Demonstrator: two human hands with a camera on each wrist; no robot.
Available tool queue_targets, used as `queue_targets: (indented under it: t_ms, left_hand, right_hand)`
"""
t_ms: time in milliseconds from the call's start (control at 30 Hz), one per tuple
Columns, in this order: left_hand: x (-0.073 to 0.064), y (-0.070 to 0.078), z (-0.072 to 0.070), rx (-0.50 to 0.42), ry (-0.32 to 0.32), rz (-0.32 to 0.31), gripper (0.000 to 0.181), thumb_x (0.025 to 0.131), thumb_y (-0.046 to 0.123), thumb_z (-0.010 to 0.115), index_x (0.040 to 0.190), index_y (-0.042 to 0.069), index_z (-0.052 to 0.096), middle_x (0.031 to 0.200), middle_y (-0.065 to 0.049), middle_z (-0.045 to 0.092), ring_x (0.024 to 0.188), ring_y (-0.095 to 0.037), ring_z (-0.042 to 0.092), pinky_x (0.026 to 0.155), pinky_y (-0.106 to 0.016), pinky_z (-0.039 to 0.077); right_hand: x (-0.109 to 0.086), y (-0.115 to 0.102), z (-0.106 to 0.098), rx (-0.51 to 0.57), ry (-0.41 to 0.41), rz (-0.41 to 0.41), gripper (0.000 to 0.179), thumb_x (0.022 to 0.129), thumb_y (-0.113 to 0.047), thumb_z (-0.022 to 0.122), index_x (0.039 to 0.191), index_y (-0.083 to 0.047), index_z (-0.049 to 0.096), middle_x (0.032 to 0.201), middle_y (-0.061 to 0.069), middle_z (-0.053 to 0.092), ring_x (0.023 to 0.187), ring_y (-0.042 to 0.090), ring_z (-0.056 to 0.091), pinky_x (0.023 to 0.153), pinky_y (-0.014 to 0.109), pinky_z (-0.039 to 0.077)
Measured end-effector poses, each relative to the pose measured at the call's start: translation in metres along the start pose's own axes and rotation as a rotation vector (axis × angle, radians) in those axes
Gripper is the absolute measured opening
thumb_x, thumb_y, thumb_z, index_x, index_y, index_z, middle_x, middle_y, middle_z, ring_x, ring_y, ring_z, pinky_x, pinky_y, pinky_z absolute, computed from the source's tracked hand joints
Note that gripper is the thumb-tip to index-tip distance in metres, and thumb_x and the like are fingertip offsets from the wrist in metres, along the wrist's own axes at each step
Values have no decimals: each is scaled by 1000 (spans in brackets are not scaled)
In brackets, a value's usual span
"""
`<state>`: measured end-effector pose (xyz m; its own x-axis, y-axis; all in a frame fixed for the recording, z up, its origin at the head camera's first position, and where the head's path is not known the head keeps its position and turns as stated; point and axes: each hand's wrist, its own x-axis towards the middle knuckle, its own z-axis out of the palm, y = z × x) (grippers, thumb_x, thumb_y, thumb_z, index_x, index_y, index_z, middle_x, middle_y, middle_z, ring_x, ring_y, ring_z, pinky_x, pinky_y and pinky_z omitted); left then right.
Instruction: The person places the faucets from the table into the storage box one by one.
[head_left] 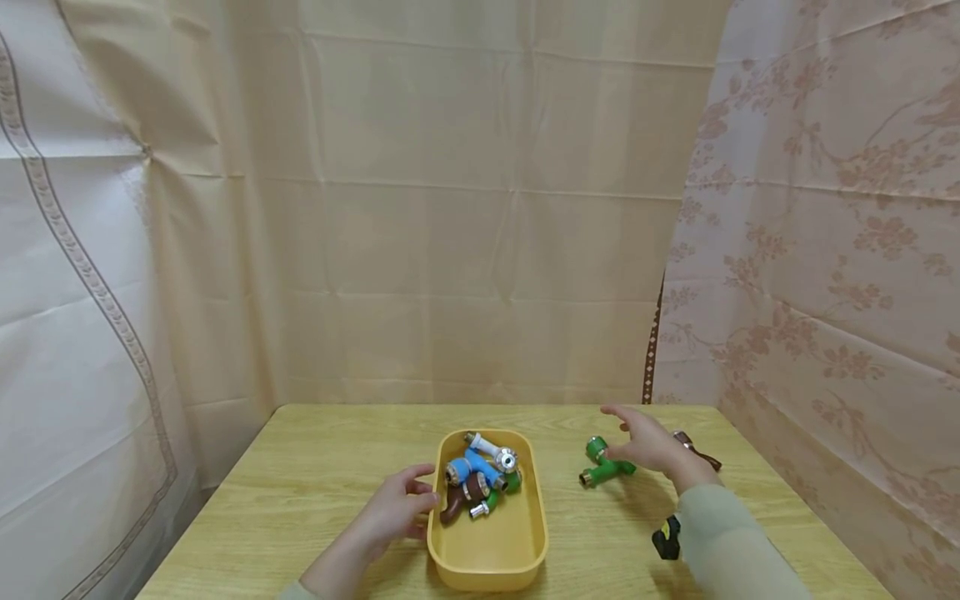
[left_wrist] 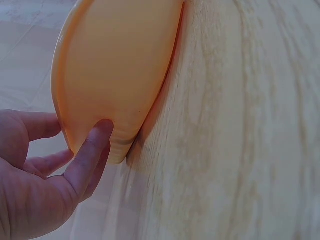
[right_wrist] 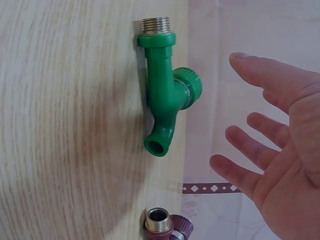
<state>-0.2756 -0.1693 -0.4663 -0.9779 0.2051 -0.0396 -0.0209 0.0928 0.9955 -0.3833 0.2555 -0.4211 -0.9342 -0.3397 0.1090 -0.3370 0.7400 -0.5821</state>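
My left hand (head_left: 397, 510) rests its fingertips against the left side of a yellow plastic bin (head_left: 491, 575). In the left wrist view, relaxed fingers (left_wrist: 90, 150) touch the bin's outer wall (left_wrist: 115, 65). Inside lie several taps: a white tap (head_left: 487, 447), a blue tap (head_left: 474, 467), a brown tap (head_left: 453, 504) and green parts partly covered by them. To the right, my right hand (head_left: 651, 440) hovers with fingers spread beside a green tap (right_wrist: 161, 82) lying on the table. Its threaded brass end and round knob show. Nothing is in that hand.
Another dark brown tap (right_wrist: 159, 227) lies farther right on the wooden table (head_left: 300, 467), partly behind my right hand. A small black device with a yellow mark (head_left: 666, 538) sits by the right sleeve. Curtains (head_left: 480, 208) hang behind and on both sides.
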Motion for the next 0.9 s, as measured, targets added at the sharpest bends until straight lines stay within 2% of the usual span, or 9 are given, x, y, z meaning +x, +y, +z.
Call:
queue_targets:
  t_ms: [300, 500, 900]
  left_hand:
    - [0, 1, 0, 8, -10, 1, 60, 97, 3, 62, 150, -8, 38, 117, -23, 53, 92, -31, 66, 70, -45, 63]
    - [0, 1, -1, 7, -5, -5, 60, 96, 3, 63, 150, -7, 38, 116, -22, 53, 91, -31, 66, 69, -45, 63]
    - [0, 1, -1, 13, -4, -7, 60, 97, 4, 63, 150, -7, 38, 115, -21, 53, 90, -29, 66, 67, -43, 63]
  right_hand:
    - [1, 3, 9, -1, -22, 5, 81, 86, -9, 82, 154, -1, 39, 154, 28, 38, 131, 54, 44, 99, 63, 48]
    - [1, 5, 17, -8, -21, -20, 82, 84, -6, 83, 153, 2, 39, 153, 30, 38, 128, 55, 47, 97, 62, 50]
    - [0, 11, 28, 24, -36, -1, 84, 80, -6, 86, 151, 2, 41, 152, 29, 40, 129, 56, 45, 100, 63, 47]
